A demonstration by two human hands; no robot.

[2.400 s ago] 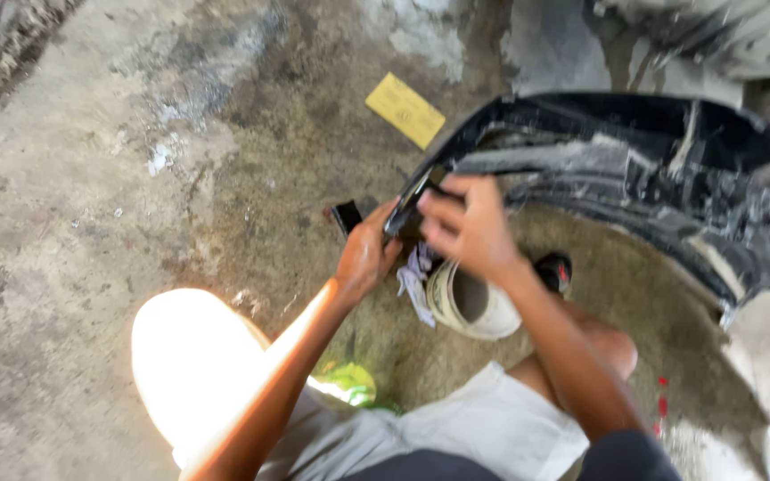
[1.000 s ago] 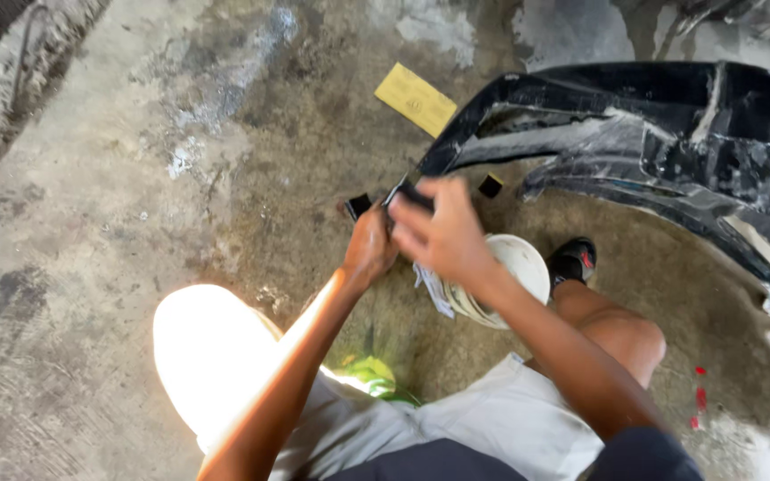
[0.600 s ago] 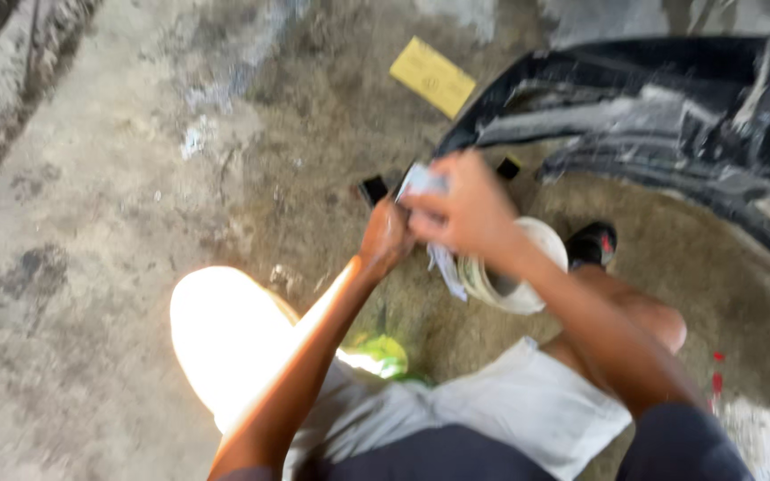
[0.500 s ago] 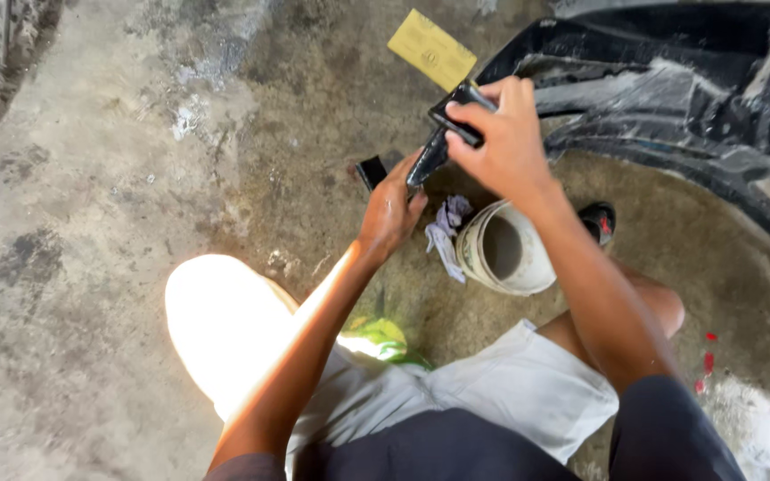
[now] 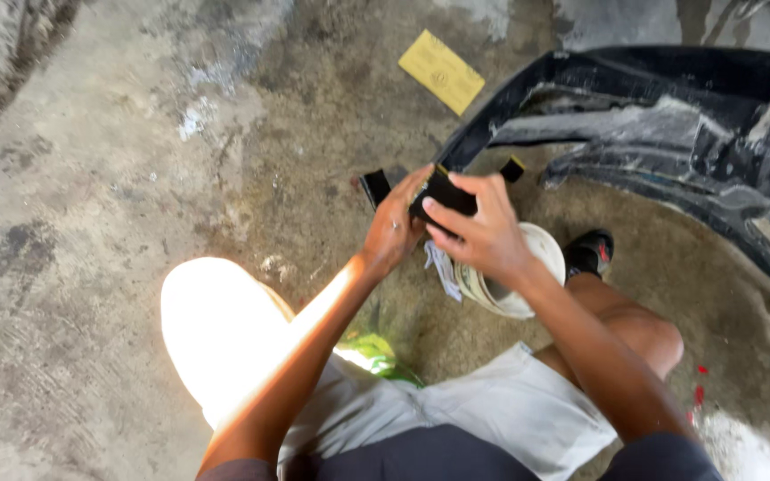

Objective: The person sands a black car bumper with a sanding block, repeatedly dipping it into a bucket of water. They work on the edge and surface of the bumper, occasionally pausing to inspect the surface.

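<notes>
A rough, stained concrete floor (image 5: 91,267) fills the view, with the person crouched low over it and a black car bumper (image 5: 670,142) lying from twelve round to three o'clock. Both hands meet just above a white bucket (image 5: 514,285), closed together on a small black block (image 5: 446,191) – it looks like a sanding pad, though its make is hard to tell. The right hand (image 5: 483,232) folds over it from four o'clock, fingers wrapped across its top; the left hand (image 5: 394,223) pinches its near end from eight o'clock. The block's long axis runs roughly from eight to two o'clock, pointing toward the bumper's near tip, which lies just beyond the fingers. A pale rag (image 5: 443,267) hangs beneath the hands beside the bucket. Another small black piece (image 5: 374,187) lies on the floor at ten o'clock of the hands, a yellow sheet of sandpaper (image 5: 441,71) farther off at twelve. Open floor spreads to nine o'clock – the bumper closes the other side.
</notes>
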